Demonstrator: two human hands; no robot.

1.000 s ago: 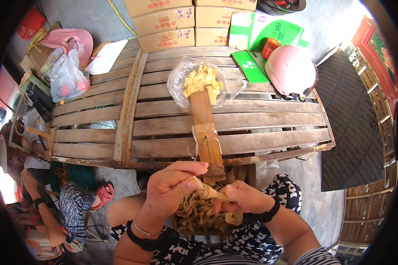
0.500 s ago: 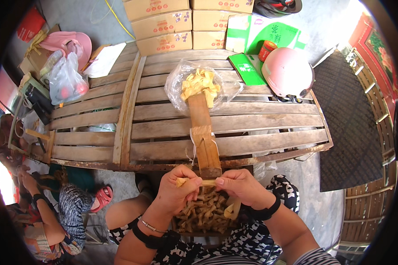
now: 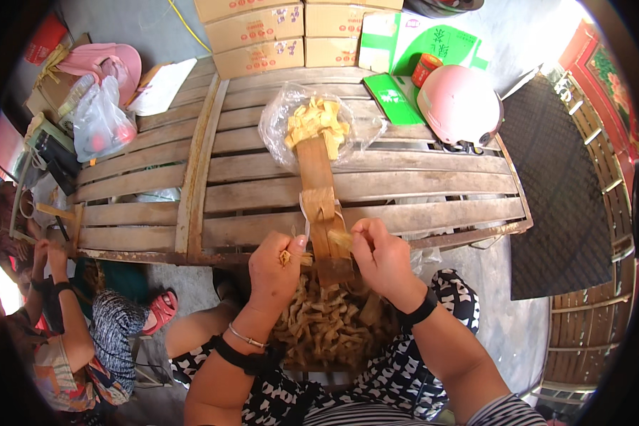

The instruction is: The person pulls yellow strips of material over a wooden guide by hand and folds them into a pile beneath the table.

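Observation:
My left hand (image 3: 271, 273) is closed just left of a wooden block's near end, with a crumpled yellow strip (image 3: 285, 258) showing between its fingers. On the other side of the block, my right hand (image 3: 382, 257) pinches a pale yellow strip (image 3: 339, 238), blurred by motion. The long brown wooden block (image 3: 318, 174) lies across the table and juts past its front edge; white string is tied round it. Below my hands, a heap of knotted brownish-yellow strips (image 3: 326, 326) fills a tray at my lap. Folded yellow strips (image 3: 316, 122) sit in a clear plastic bag (image 3: 271, 131) at the block's far end.
On the slatted table (image 3: 263, 238) stand a pink helmet (image 3: 456, 103), a red can (image 3: 426, 69), a green box (image 3: 394, 99) and a plastic bag (image 3: 99, 121). Stacked cartons (image 3: 259, 57) line the back. At left, another person's arm (image 3: 74, 323) is near.
My hands, which held one strip between them before the block's end, have risen and moved apart to either side of it. The view has shifted slightly.

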